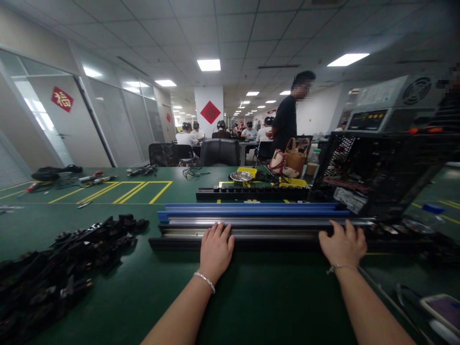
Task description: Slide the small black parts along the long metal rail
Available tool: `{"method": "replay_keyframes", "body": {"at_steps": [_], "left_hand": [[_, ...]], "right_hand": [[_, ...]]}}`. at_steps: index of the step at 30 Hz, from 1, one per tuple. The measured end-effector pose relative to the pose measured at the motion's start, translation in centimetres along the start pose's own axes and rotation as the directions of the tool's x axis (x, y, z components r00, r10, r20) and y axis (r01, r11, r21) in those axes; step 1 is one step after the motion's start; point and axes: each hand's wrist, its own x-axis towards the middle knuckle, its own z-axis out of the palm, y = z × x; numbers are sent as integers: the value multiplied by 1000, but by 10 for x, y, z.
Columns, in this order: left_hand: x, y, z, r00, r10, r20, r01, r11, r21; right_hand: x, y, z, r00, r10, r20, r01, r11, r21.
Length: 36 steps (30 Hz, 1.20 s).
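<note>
Several long rails lie side by side across the green table. Nearest me is a black rail (276,243) with a shiny metal channel; behind it are another silver-topped rail (273,221) and a blue rail (251,209). My left hand (216,249) lies over the nearest rail left of its middle, fingers stretched out towards the silver-topped one. Further right, my right hand (343,243) rests on the same rails with its fingers spread. Neither hand is closed round anything that I can see. The right ends of the rails run in among dark parts.
A heap of black parts (72,258) covers the table's left side. An open computer case (362,167) stands at right, a power supply (398,91) on top. Behind the rails are a black strip (251,193) and a metal dish (241,177). A person (285,120) stands beyond.
</note>
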Motion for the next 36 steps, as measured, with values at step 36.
{"method": "replay_keyframes", "body": {"at_steps": [36], "left_hand": [[-1, 0, 0, 1000, 1, -5, -1, 1000, 1]], "right_hand": [[1, -2, -5, 999, 29, -29, -27, 997, 77]]}}
